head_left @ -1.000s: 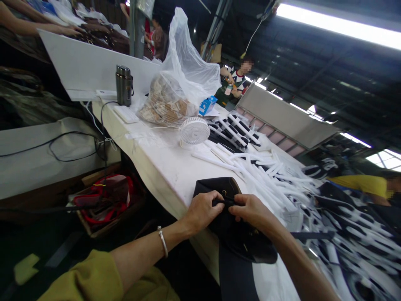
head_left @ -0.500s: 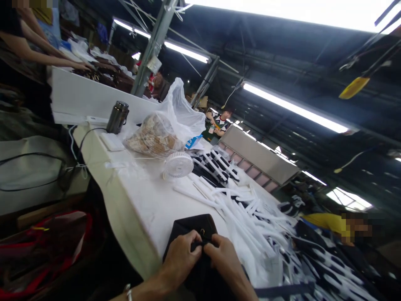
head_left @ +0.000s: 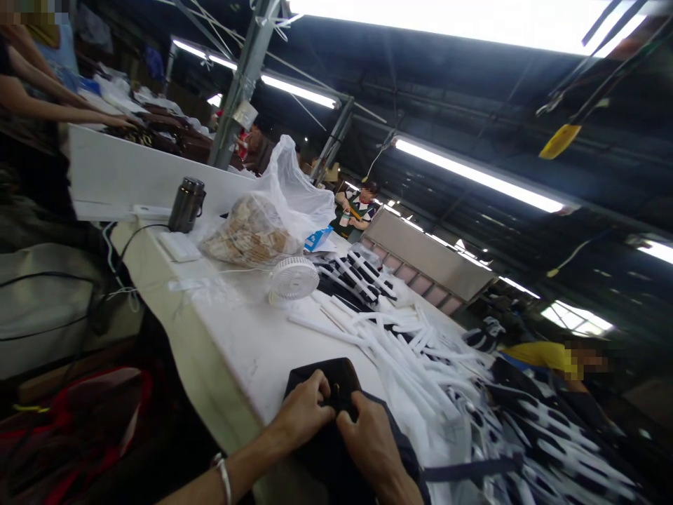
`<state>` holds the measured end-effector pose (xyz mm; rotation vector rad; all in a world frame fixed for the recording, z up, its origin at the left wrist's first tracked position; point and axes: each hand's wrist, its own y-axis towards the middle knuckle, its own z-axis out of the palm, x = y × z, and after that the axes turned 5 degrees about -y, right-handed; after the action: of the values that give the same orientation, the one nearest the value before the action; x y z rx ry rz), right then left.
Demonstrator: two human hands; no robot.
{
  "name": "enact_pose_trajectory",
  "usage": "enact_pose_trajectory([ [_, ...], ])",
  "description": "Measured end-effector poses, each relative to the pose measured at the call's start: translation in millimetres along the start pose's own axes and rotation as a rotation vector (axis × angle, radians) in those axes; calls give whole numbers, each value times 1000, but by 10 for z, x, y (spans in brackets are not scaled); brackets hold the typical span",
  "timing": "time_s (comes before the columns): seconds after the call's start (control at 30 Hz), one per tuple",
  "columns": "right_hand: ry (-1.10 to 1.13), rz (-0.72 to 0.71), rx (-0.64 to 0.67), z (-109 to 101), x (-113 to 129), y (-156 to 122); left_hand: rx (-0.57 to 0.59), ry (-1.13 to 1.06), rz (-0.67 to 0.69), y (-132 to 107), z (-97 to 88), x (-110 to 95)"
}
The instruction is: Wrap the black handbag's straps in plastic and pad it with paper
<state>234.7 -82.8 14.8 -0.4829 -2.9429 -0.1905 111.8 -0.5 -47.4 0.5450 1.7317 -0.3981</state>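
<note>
A black bag [head_left: 344, 373] lies at the near edge of the white table, with a small gold-coloured metal fitting near its top. My left hand [head_left: 308, 407], a bracelet on its wrist, pinches the dark material just left of that fitting. Close beside it, my right hand [head_left: 368, 431] has thumb and fingers closed on the bag too. Exactly what lies between the fingertips is hidden. To the right of both hands are many white wrapped strips [head_left: 404, 365] in a loose heap.
A small white fan [head_left: 294, 278] stands ahead on the table [head_left: 236, 337], by a clear plastic bag [head_left: 252, 231] of brown pieces and a dark flask [head_left: 186, 205]. Co-workers are at far left, back and right. A red-edged bag [head_left: 78, 428] lies below left.
My left hand has drawn slightly up and away from the right, and the gap between them is wider. The view has shifted a little. The bag stays at the table edge.
</note>
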Motion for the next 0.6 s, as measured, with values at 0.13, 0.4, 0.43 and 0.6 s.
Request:
enact_pose_trajectory([
  [0.13,-36,2,-27,60,-6,-7,37,86,-1,29,-83,-77],
  [0.4,423,38,123,89,-196,56,232,-38,-3,152,-86,-1],
  [0.43,497,51,160,87,-221,53,239,-52,-3,161,-77,14],
  [0.6,686,80,271,108,-279,23,256,-77,-11,178,-53,25],
])
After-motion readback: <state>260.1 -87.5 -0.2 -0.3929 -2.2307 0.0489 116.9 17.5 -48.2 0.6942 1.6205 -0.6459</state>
